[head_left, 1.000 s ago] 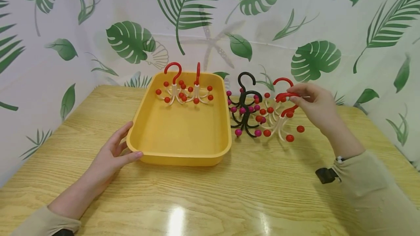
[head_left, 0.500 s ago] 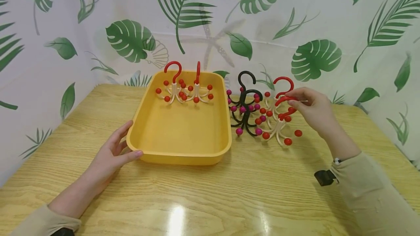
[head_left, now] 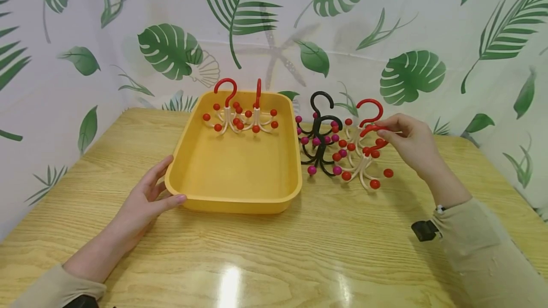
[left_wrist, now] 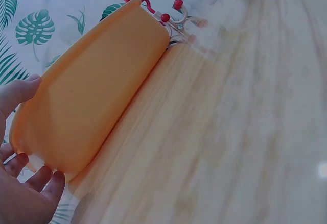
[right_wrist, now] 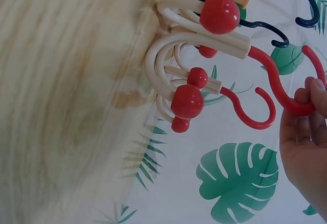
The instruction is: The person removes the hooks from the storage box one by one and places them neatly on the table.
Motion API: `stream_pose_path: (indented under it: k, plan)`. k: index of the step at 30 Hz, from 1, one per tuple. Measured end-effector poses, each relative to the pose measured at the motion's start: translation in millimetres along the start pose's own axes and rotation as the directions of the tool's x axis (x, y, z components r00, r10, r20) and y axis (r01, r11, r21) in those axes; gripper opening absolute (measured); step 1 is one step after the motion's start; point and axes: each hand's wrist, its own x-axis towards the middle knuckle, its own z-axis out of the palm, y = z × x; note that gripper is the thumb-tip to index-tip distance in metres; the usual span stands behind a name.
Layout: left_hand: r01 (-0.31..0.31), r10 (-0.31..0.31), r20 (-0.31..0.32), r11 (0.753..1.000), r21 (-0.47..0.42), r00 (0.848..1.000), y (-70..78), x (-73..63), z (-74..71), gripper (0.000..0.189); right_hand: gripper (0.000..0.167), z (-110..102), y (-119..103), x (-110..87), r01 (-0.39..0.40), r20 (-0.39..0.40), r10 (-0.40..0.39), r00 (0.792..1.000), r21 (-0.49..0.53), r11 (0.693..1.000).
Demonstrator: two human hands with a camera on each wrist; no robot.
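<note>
Moved since a second ago: the front red hook stand (right_wrist: pixel 232 44), now sitting slightly lower in the head view, the right hand (head_left: pixel 411 141) coming down with it.

Yellow tray (head_left: pixel 239 170): lying on the wooden table (head_left: pixel 325 251), its near-left corner being held between thumb and fingers by the left hand (head_left: pixel 145 203). Right hand: pinching the curved top of the front red hook stand, which is standing to the right of the tray; whether its feet are touching the table is unclear.

Surroundings: a front black hook stand (head_left: pixel 319 144) and a rear black hook stand (head_left: pixel 316 127), both bearing magenta balls, are standing just beside the tray's right wall, occupying the space between it and the held piece. A rear red hook stand (right_wrist: pixel 212 85) is standing just behind the held one, which is partly covering it. Leaf-printed cloth (head_left: pixel 274 82) is hanging behind.

Count: red-topped stands with whitish arms, four; two are standing outside the tray, while a left tray stand (head_left: pixel 227 114) and a right tray stand (head_left: pixel 257 116) are standing side by side inside its far end. Black stands, two. Trays, one. Hands, two, keeping well apart; a black wrist device (head_left: pixel 425 230) is showing at the right cuff.
</note>
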Motion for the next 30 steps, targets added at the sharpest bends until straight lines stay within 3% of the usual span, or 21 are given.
stream_pose_path:
  k: [8, 30]
  plan:
    - [0.009, -0.009, 0.002, 1.000, 0.012, 1.000, 0.2, -0.4, -0.5, 0.085, 0.019, 0.5, -0.1, -1.2, -0.028, 0.009, 0.028, 1.000, 0.009, 1.000]
    - [0.010, -0.010, 0.003, 1.000, -0.010, 1.000, 0.1, 0.0, -0.4, 0.085, 0.014, 2.3, 0.5, -1.0, 0.013, -0.028, -0.014, 1.000, -0.029, 0.999]
